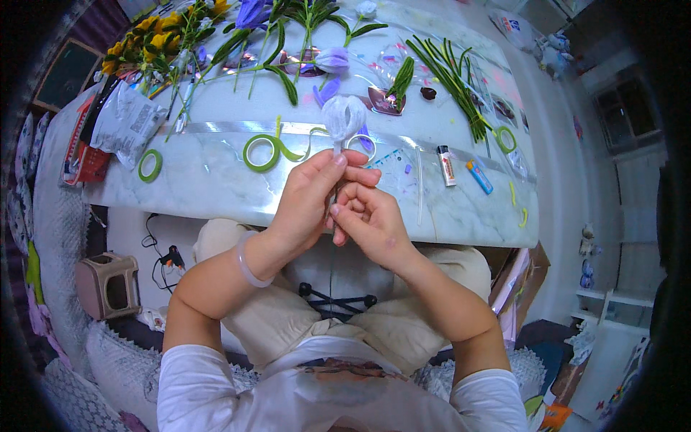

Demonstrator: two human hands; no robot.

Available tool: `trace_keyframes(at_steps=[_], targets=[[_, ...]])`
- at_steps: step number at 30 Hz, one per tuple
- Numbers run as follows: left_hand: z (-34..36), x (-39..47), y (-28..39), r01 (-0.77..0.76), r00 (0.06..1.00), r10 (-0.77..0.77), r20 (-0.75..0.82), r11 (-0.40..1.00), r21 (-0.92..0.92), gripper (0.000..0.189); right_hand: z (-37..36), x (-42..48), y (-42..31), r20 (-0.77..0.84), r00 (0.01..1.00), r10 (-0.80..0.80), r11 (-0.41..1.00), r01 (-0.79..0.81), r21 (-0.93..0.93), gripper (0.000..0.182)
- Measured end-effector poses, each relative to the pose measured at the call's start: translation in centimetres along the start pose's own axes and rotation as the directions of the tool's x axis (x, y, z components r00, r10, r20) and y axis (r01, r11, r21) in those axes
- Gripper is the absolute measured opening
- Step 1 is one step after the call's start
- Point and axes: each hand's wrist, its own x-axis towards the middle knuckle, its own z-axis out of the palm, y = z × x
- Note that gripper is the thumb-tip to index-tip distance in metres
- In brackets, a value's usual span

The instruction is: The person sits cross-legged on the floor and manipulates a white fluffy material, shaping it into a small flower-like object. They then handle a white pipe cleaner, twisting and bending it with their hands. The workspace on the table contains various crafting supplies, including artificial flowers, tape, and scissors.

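A pale, whitish fuzzy artificial flower head (pixel 344 117) stands upright on a thin dark stem (pixel 332 270) above the table's front edge. My left hand (pixel 313 189) pinches the base of the flower between thumb and fingers. Just below, my right hand (pixel 370 221) grips the stem, which hangs down towards my lap. Behind the hands lie a roll of green floral tape (pixel 261 153) with a loose end pulled out and a white ring-shaped roll (pixel 360 141), partly covered by the flower and fingers. A purple petal piece (pixel 327 92) lies just beyond the flower.
Yellow flowers (pixel 156 38), a purple flower (pixel 332 59) and a bundle of green stems (pixel 459 86) lie across the marble-patterned table (pixel 216 189). A glue tube (pixel 446 164) and a lighter (pixel 479 176) are at the right; a silvery bag (pixel 127 121), red basket (pixel 93 163) and another green tape roll (pixel 150 165) are left.
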Motion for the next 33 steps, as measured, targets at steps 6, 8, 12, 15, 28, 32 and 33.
trace_keyframes(at_steps=[6,8,12,15,28,32,33], targets=[[-0.2,0.5,-1.3,-0.057,0.995,0.055,-0.087,0.998,-0.027,0.031,0.0,0.1,0.8,-0.029,0.999,0.017,1.0,-0.017,-0.017,0.009],[-0.4,0.7,-1.6,-0.095,0.993,0.094,-0.071,0.995,-0.02,0.028,-0.1,0.1,1.0,-0.014,1.0,-0.026,1.0,0.026,0.001,0.009],[-1.3,1.8,-1.5,-0.147,0.985,0.141,-0.099,0.987,-0.062,0.024,-1.9,0.8,-0.1,-0.031,0.988,-0.151,0.962,0.139,-0.235,0.013],[-3.4,3.1,0.5,-0.112,0.98,0.113,-0.163,0.994,0.016,0.023,-7.5,3.5,-2.9,-0.16,0.932,-0.325,0.561,0.054,-0.826,0.02],[-8.8,11.9,-1.0,-0.099,0.9,0.223,-0.374,0.941,0.323,0.019,-29.8,15.2,-5.4,-0.469,0.789,-0.398,-0.17,-0.565,-0.807,0.025],[-8.6,12.1,-1.1,-0.082,0.91,0.264,-0.32,0.871,0.485,0.034,-30.9,14.2,-7.7,-0.445,0.774,-0.451,-0.268,-0.593,-0.759,0.025],[-8.3,11.8,-1.4,-0.098,0.89,0.328,-0.318,0.817,0.569,0.041,-30.8,13.7,-9.0,-0.435,0.782,-0.447,-0.332,-0.596,-0.731,0.025]])
